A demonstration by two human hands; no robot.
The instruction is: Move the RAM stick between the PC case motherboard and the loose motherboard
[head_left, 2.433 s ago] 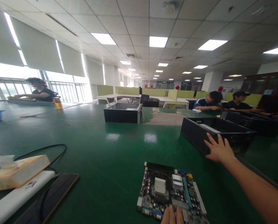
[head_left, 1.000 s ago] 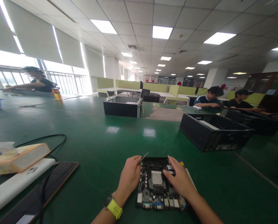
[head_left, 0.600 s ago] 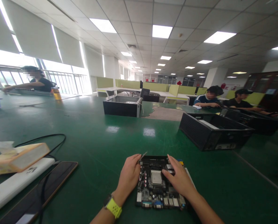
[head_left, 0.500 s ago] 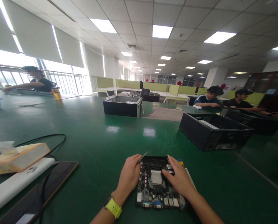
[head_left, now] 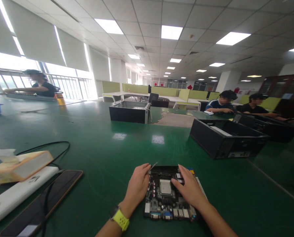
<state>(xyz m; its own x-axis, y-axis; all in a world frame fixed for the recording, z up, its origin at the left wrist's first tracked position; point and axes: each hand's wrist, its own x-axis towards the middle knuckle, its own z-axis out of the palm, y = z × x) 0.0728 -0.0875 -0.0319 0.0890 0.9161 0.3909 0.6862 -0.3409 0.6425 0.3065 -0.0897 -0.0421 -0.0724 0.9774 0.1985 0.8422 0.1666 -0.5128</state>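
Observation:
A computer motherboard (head_left: 161, 205) lies flat on the green table before me, its ports facing me. The square silver processor (head_left: 165, 187) sits near its middle. My left hand (head_left: 137, 184), with a yellow-green watch strap (head_left: 121, 220) at the wrist, is closed at the board's far left corner. From its fingertips juts a thin, shiny strip (head_left: 154, 166), too small to identify. My right hand (head_left: 190, 187) grips the board's right side, index finger at the far edge and thumb beside the processor. Its other fingers are mostly hidden.
An open black computer case (head_left: 228, 141) stands right, another case (head_left: 128, 113) farther back. At left lie a tissue pack (head_left: 20, 166), a white power bank (head_left: 20, 194), a phone (head_left: 40, 204) and a black cable (head_left: 69, 146). People (head_left: 43, 89) sit at the table's far sides.
Almost nothing differs. The thin strip at my left fingertips has tilted or shifted very slightly to the right; both hands stay on the motherboard.

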